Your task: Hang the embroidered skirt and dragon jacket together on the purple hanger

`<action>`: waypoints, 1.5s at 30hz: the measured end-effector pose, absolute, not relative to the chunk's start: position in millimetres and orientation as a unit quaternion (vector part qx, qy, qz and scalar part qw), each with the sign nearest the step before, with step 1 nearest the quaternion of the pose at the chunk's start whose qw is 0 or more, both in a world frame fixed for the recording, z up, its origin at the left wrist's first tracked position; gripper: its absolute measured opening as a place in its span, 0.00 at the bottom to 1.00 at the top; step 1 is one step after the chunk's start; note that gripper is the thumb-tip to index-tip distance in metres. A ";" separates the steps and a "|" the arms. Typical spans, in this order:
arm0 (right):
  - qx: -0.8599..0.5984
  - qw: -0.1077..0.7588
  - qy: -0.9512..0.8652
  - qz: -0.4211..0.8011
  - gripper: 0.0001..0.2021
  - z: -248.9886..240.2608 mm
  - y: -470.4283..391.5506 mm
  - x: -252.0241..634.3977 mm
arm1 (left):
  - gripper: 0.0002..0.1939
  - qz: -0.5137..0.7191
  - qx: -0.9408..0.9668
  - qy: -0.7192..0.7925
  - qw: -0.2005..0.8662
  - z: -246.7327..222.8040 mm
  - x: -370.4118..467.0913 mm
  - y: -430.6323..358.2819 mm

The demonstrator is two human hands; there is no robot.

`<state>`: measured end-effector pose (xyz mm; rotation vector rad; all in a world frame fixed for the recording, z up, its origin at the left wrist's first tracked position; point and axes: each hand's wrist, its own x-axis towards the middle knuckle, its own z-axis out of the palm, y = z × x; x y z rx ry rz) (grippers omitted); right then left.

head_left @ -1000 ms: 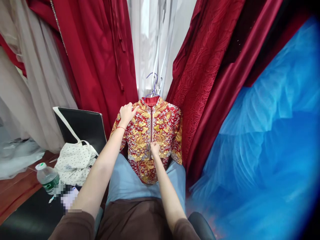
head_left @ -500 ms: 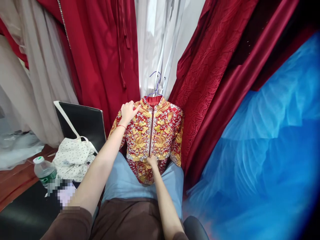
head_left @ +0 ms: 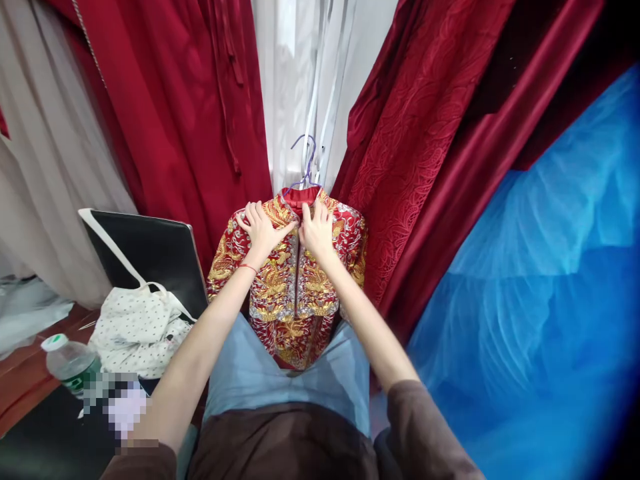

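Observation:
A red jacket with gold and silver embroidery hangs upright on a purple hanger, its lower part between my knees. My left hand lies on the upper chest beside the collar, fingers spread and thumb stretched to the front edge. Across the front line, my right hand is at the other side of the collar, its thumb and fingers closed on the edge just below the neck opening. The front edges run close together down the middle.
Red gowns hang on both sides, with a blue tulle dress at the right. At the left are a black chair back, a dotted white bag and a water bottle.
My right hand has moved up from the jacket's lower front to the collar. My left hand has shifted slightly, its thumb now reaching the front edge. The view has turned a little.

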<state>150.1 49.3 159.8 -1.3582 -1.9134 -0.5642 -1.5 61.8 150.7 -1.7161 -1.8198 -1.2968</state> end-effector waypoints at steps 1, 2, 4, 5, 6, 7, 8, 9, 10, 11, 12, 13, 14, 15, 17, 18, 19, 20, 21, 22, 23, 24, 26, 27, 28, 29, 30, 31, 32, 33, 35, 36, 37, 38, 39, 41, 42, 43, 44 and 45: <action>-0.521 0.353 -0.741 -0.235 0.32 170.1 54.9 153.0 | 0.50 -0.453 -0.601 -0.640 0.157 151.0 0.2 61.2; -0.523 0.354 -0.737 -0.243 0.34 177.7 61.0 156.1 | 0.51 -0.450 -0.605 -0.640 0.150 151.8 0.7 60.1; -0.542 0.362 -0.721 -0.236 0.39 185.8 73.5 162.4 | 0.52 -0.438 -0.623 -0.635 0.132 154.2 -2.5 57.4; -0.556 0.369 -0.710 -0.226 0.40 186.6 78.9 164.8 | 0.51 -0.431 -0.636 -0.628 0.121 155.6 -5.8 56.0; -0.571 0.377 -0.697 -0.216 0.41 185.1 82.6 166.3 | 0.50 -0.425 -0.650 -0.620 0.111 157.1 -10.0 54.7; -0.583 0.386 -0.684 -0.207 0.40 181.1 83.9 166.7 | 0.49 -0.418 -0.664 -0.611 0.104 158.3 -14.6 53.5; -0.591 0.397 -0.673 -0.202 0.39 174.1 82.2 165.9 | 0.47 -0.412 -0.674 -0.604 0.102 159.2 -19.2 52.6; -0.593 0.408 -0.665 -0.198 0.38 163.2 77.1 163.9 | 0.45 -0.407 -0.681 -0.600 0.104 159.7 -23.4 51.8; -0.592 0.421 -0.660 -0.194 0.35 147.9 68.8 161.0 | 0.44 -0.402 -0.685 -0.598 0.108 159.5 -26.8 51.0; -0.586 0.434 -0.659 -0.184 0.33 127.5 57.6 157.2 | 0.43 -0.400 -0.686 -0.597 0.112 158.7 -29.2 50.2; -0.579 0.451 -0.659 -0.163 0.30 102.2 44.3 153.0 | 0.43 -0.399 -0.686 -0.597 0.117 157.2 -30.5 49.1; -0.580 0.474 -0.651 -0.125 0.25 72.7 30.1 148.7 | 0.42 -0.400 -0.686 -0.595 0.122 155.2 -30.7 47.8; -0.595 0.502 -0.624 -0.062 0.21 40.1 15.9 144.3 | 0.42 -0.403 -0.685 -0.593 0.127 152.9 -30.0 46.3; -0.620 0.526 -0.581 0.025 0.16 6.3 2.7 139.9 | 0.41 -0.405 -0.685 -0.590 0.133 150.5 -28.9 44.6; -0.677 0.539 -0.449 0.223 0.08 -56.7 -17.3 130.7 | 0.40 -0.410 -0.686 -0.583 0.148 146.1 -26.5 41.8; -0.691 0.528 -0.420 0.260 0.06 -82.6 -23.3 125.9 | 0.40 -0.413 -0.686 -0.579 0.154 144.4 -25.9 41.0; -0.695 0.522 -0.404 0.284 0.07 -103.3 -26.4 121.1 | 0.40 -0.416 -0.686 -0.576 0.157 143.2 -26.0 40.8; -0.697 0.519 -0.386 0.309 0.08 -118.7 -26.9 116.9 | 0.40 -0.419 -0.686 -0.573 0.158 142.4 -26.6 41.2; -0.698 0.518 -0.376 0.322 0.09 -129.3 -25.2 113.5 | 0.39 -0.423 -0.688 -0.569 0.157 142.0 -27.7 41.9; -0.697 0.519 -0.365 0.333 0.10 -135.8 -21.7 111.5 | 0.39 -0.426 -0.690 -0.564 0.156 141.9 -28.9 42.8; -0.698 0.521 -0.353 0.340 0.10 -139.5 -17.3 110.8 | 0.39 -0.429 -0.691 -0.561 0.154 141.9 -29.9 43.7; -0.700 0.524 -0.342 0.344 0.10 -141.4 -12.3 111.3 | 0.39 -0.430 -0.693 -0.558 0.153 141.8 -30.5 44.2; -0.704 0.526 -0.325 0.348 0.12 -143.6 -3.1 114.5 | 0.39 -0.432 -0.691 -0.559 0.151 141.3 -29.9 43.8; -0.704 0.526 -0.322 0.352 0.13 -144.8 0.6 116.3 | 0.39 -0.435 -0.689 -0.561 0.149 141.0 -28.9 43.0; -0.702 0.525 -0.322 0.358 0.13 -146.3 3.4 117.8 | 0.39 -0.438 -0.686 -0.562 0.147 140.8 -27.7 41.8; -0.698 0.523 -0.325 0.364 0.13 -148.0 5.4 119.0 | 0.39 -0.440 -0.684 -0.564 0.143 141.0 -26.8 40.7; -0.694 0.522 -0.330 0.369 0.12 -149.5 6.5 119.8 | 0.39 -0.441 -0.684 -0.565 0.138 141.8 -26.3 39.7; -0.691 0.521 -0.336 0.371 0.12 -150.7 6.8 120.3 | 0.39 -0.440 -0.685 -0.565 0.133 143.3 -26.4 39.1; -0.689 0.520 -0.342 0.370 0.11 -151.6 6.2 120.7 | 0.40 -0.437 -0.687 -0.566 0.127 145.4 -27.1 38.9; -0.689 0.520 -0.349 0.366 0.11 -152.0 4.9 121.1 | 0.40 -0.433 -0.689 -0.568 0.123 147.7 -28.0 39.1; -0.689 0.519 -0.363 0.352 0.10 -152.1 0.1 122.5 | 0.40 -0.428 -0.689 -0.571 0.124 150.1 -28.4 39.4; -0.688 0.519 -0.370 0.346 0.09 -152.1 -3.2 123.2 | 0.40 -0.430 -0.685 -0.574 0.129 148.2 -26.9 38.6; -0.686 0.521 -0.376 0.341 0.09 -152.3 -7.0 123.8 | 0.39 -0.435 -0.678 -0.577 0.135 142.5 -23.4 36.5; -0.683 0.522 -0.380 0.341 0.08 -152.6 -10.9 124.1 | 0.39 -0.439 -0.675 -0.577 0.140 132.4 -18.1 32.7; -0.679 0.524 -0.382 0.346 0.08 -153.3 -14.5 124.1 | 0.38 -0.436 -0.679 -0.573 0.141 117.4 -11.2 27.1; -0.665 0.522 -0.381 0.375 0.07 -155.0 -20.2 123.2 | 0.32 -0.385 -0.733 -0.548 0.119 74.1 4.7 11.4; -0.656 0.519 -0.379 0.397 0.07 -155.9 -21.7 122.7 | 0.28 -0.327 -0.780 -0.526 0.091 48.4 11.9 2.5; -0.645 0.516 -0.376 0.420 0.07 -156.7 -22.4 122.6 | 0.25 -0.252 -0.821 -0.510 0.053 22.4 17.5 -6.0; -0.634 0.513 -0.374 0.442 0.07 -157.2 -22.4 123.0 | 0.23 -0.192 -0.830 -0.523 0.022 -1.9 21.2 -13.1; -0.621 0.511 -0.374 0.462 0.07 -157.3 -22.0 124.2 | 0.23 -0.173 -0.823 -0.541 0.011 -22.6 22.8 -18.2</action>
